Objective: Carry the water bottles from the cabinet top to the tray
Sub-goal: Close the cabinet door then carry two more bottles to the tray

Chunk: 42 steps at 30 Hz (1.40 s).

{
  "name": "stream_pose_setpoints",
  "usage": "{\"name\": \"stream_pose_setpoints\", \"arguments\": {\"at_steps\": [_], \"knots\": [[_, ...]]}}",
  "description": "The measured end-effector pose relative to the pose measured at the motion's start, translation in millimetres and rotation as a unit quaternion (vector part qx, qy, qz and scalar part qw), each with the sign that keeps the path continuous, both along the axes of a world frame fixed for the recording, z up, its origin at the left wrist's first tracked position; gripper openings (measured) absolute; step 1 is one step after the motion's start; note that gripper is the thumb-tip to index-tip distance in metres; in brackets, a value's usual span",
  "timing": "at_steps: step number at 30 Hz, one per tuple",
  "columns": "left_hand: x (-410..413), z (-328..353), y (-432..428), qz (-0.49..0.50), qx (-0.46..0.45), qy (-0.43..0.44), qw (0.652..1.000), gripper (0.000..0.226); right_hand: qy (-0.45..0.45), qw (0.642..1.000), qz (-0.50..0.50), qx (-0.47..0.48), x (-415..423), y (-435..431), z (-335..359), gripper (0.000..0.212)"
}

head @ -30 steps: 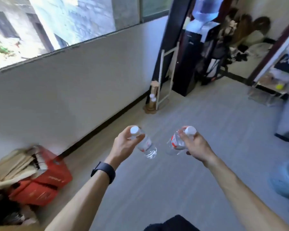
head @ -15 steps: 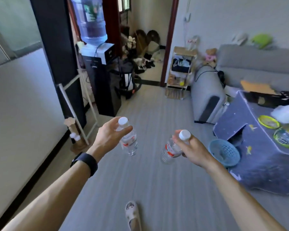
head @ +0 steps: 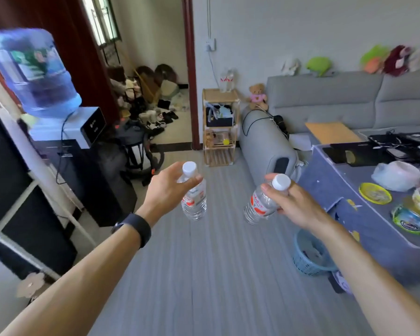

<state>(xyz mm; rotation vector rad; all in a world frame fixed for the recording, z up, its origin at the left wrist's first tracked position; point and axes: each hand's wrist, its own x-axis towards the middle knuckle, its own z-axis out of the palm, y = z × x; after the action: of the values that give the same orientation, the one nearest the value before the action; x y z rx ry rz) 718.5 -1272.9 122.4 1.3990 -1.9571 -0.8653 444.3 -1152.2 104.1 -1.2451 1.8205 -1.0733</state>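
Observation:
My left hand (head: 166,190) grips a small clear water bottle (head: 195,202) near its white cap, and the bottle hangs down over the grey floor. My right hand (head: 294,204) holds a second clear bottle (head: 258,206) with a red label by its neck, tilted down to the left. Both are held out in front of me at about chest height. Two more bottles (head: 226,80) stand on top of a small wooden shelf unit (head: 220,97) by the far wall. No tray is plainly in view.
A water dispenser (head: 66,132) with a blue jug stands at the left. A grey sofa (head: 325,98) lines the far wall. At the right, a blue-covered table (head: 349,190) carries bowls and a bag, with a blue basket (head: 308,258) on the floor beside it.
The view has swung right, from the window wall to the room with sofa and table. Both hands still hold their bottles out in front, and the shelf unit looks closer.

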Motion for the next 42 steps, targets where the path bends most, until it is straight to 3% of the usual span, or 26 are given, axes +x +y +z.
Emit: {"name": "stream_pose_setpoints", "arguments": {"at_steps": [5, 12, 16, 20, 27, 30, 34, 38, 42], "knots": [[-26, -16, -95, -0.007, 0.039, 0.000, 0.999, 0.033, -0.022, 1.000, -0.016, 0.016, -27, -87, -8, 0.061], [-71, -38, -238, -0.010, 0.040, -0.029, 0.999, 0.045, -0.045, 0.998, 0.035, 0.036, -85, -243, -21, 0.055], [-99, -36, -330, 0.019, 0.045, -0.043, 0.998, 0.046, -0.032, 0.994, 0.091, 0.050, -115, -343, -14, 0.033], [-127, -39, -413, 0.039, 0.053, -0.037, 0.997, 0.054, 0.005, 0.992, 0.112, 0.055, -137, -431, -15, 0.052], [-174, -66, -564, 0.029, 0.097, -0.033, 0.994, 0.054, 0.006, 0.989, 0.119, 0.087, -178, -582, -37, 0.062], [-194, -78, -631, 0.011, 0.109, -0.039, 0.993, 0.049, 0.001, 0.989, 0.114, 0.094, -191, -650, -51, 0.048], [-210, -91, -718, -0.004, 0.138, -0.050, 0.989, 0.051, 0.013, 0.989, 0.093, 0.118, -208, -731, -56, 0.058], [-229, -92, -795, 0.001, 0.141, -0.077, 0.987, 0.047, -0.002, 0.990, 0.071, 0.119, -235, -804, -61, 0.039], [-253, -100, -862, -0.012, 0.158, -0.116, 0.981, 0.041, -0.040, 0.991, 0.036, 0.126, -263, -871, -79, 0.063]]}}
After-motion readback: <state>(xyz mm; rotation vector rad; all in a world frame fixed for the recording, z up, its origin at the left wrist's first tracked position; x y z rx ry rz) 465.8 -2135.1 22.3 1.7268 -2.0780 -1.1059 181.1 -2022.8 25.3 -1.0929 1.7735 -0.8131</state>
